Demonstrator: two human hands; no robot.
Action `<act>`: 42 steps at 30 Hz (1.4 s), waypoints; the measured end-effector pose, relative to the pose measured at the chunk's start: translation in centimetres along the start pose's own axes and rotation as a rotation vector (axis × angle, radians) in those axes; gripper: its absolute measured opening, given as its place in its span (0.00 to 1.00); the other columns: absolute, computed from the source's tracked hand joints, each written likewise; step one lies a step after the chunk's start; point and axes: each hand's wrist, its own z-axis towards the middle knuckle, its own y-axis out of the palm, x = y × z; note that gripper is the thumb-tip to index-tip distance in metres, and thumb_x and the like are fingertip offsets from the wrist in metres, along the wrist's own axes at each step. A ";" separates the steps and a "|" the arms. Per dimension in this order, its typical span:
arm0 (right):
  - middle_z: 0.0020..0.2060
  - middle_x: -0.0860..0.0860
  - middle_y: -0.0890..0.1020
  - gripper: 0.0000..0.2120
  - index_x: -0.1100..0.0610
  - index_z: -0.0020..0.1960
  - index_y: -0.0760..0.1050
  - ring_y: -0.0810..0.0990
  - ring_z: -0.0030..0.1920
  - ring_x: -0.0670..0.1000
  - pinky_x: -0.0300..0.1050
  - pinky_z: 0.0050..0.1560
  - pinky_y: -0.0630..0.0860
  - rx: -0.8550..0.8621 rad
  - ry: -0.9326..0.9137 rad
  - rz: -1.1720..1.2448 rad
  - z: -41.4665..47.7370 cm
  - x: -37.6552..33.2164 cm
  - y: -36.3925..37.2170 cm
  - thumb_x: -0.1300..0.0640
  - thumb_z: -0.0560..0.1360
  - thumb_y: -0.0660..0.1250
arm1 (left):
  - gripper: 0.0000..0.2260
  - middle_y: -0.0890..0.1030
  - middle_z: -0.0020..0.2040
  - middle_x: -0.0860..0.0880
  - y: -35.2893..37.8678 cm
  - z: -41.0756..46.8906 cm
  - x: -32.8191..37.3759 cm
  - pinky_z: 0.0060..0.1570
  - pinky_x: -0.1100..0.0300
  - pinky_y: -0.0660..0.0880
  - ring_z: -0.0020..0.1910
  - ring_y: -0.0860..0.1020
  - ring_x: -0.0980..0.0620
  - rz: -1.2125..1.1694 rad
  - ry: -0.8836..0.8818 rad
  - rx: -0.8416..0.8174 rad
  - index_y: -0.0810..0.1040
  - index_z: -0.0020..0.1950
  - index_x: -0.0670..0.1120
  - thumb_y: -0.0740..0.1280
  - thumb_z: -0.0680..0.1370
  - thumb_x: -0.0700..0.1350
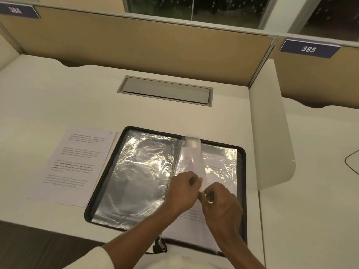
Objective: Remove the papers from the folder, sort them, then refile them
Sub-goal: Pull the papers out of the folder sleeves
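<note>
A black zippered folder (pixel 243 152) lies open on the white desk, with shiny clear plastic sleeves (pixel 139 167) on its left side. At the middle spine, one clear sleeve with a printed sheet (pixel 191 152) stands raised on edge. My left hand (pixel 182 193) pinches the lower edge of that sleeve. My right hand (pixel 221 202) touches it from the right, fingers closed on the sleeve's edge. Another printed page (pixel 217 164) shows under plastic on the folder's right side. A small stack of printed papers (pixel 77 164) rests flat on the desk, left of the folder.
A grey cable hatch (pixel 165 90) is set into the desk (pixel 58 94) behind the folder. A white rounded divider (pixel 272 123) stands close on the right. Tan partition panels carry the labels 384 and 385. A thin cable (pixel 351 162) lies at the far right.
</note>
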 end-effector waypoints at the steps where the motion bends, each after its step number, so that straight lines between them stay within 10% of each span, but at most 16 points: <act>1: 0.36 0.44 0.82 0.15 0.49 0.42 0.77 0.79 0.32 0.47 0.43 0.34 0.79 -0.006 -0.002 0.007 -0.1 0.0 0.1 0.39 0.72 0.74 | 0.10 0.85 0.39 0.53 0.1 0.1 -0.2 0.51 0.47 0.83 0.42 0.85 0.55 -0.010 -0.014 0.009 0.84 0.44 0.49 0.69 0.83 0.52; 10: 0.59 0.39 0.79 0.41 0.42 0.64 0.70 0.81 0.54 0.46 0.43 0.53 0.81 -0.243 0.261 0.272 -0.4 1.2 0.7 0.15 0.64 0.60 | 0.10 0.86 0.36 0.55 0.0 -0.7 -0.3 0.47 0.60 0.83 0.38 0.85 0.59 -0.131 -0.087 0.103 0.84 0.43 0.50 0.78 0.77 0.54; 22: 0.55 0.45 0.80 0.28 0.49 0.70 0.66 0.83 0.50 0.45 0.38 0.42 0.79 -0.330 0.504 0.437 3.2 5.5 -0.2 0.53 0.77 0.77 | 0.08 0.86 0.39 0.54 -7.3 1.4 -3.4 0.52 0.47 0.83 0.41 0.85 0.53 -0.045 -0.223 0.347 0.84 0.45 0.50 0.76 0.79 0.53; 42: 0.50 0.48 0.82 0.31 0.51 0.70 0.71 0.82 0.48 0.51 0.49 0.52 0.78 -0.199 0.432 0.327 14.0 8.8 0.7 0.52 0.72 0.82 | 0.11 0.84 0.41 0.44 -16.0 4.3 -9.1 0.45 0.50 0.79 0.44 0.84 0.38 0.590 -0.543 0.516 0.86 0.46 0.49 0.76 0.77 0.55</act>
